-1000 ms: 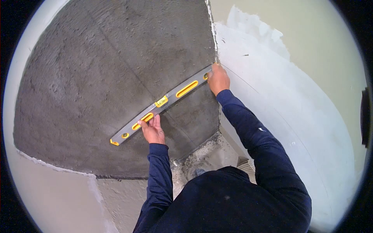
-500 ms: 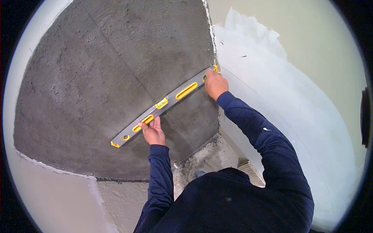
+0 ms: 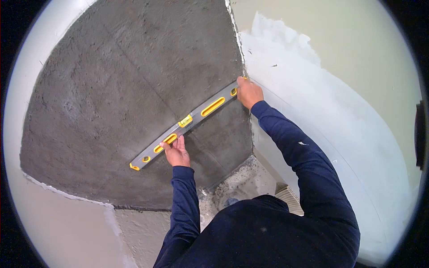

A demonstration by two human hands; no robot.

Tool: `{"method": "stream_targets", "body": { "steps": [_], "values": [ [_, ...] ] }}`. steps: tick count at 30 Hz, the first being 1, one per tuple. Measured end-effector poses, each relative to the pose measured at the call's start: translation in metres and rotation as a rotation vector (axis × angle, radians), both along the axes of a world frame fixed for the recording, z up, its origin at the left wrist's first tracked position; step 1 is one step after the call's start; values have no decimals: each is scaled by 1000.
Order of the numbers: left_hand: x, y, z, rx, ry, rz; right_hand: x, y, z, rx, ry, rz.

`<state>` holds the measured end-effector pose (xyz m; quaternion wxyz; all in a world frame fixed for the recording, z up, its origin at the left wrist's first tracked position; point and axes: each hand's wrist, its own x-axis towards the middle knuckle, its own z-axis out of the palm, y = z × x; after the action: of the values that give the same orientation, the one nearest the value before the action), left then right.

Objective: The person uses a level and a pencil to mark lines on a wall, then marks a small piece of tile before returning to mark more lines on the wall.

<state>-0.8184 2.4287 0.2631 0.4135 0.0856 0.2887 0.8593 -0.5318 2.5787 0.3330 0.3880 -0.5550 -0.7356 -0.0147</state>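
A grey spirit level [image 3: 195, 115] with yellow slots, vials and end caps lies slanted against the dark grey rendered wall [image 3: 111, 102], its right end up by the wall corner. My left hand [image 3: 177, 154] grips its lower edge at the slot left of the middle vial [image 3: 185, 121], thumb in front and some fingers hidden behind. At the upper right end, my right hand [image 3: 250, 94] is closed round the level beside the end vial, covering most of that end cap. A faint dark line [image 3: 152, 88] runs diagonally down the render and passes behind the level.
To the right stands a wall with a white skimmed patch [image 3: 308, 98] and a thin drawn line. Below the corner is a speckled floor [image 3: 250, 178], with a ribbed beige object [image 3: 289, 198] close to my body. Bare beige wall [image 3: 67, 214] borders the render at lower left.
The view has shifted slightly. My right hand now covers more of the level's right end cap; my left hand keeps its grip and the level's slant is nearly the same.
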Motion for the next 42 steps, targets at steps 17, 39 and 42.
{"method": "stream_targets", "body": {
  "steps": [17,39,42],
  "values": [
    [0,0,-1,-37,26,21,-9,6,-15,18,174,-18],
    [-40,-156,-83,-366,72,39,124,-274,-302,-1167,1394,-21],
    [-53,-233,-121,-558,19,67,165,-332,-345,-1335,1196,-203]
  ]
}}
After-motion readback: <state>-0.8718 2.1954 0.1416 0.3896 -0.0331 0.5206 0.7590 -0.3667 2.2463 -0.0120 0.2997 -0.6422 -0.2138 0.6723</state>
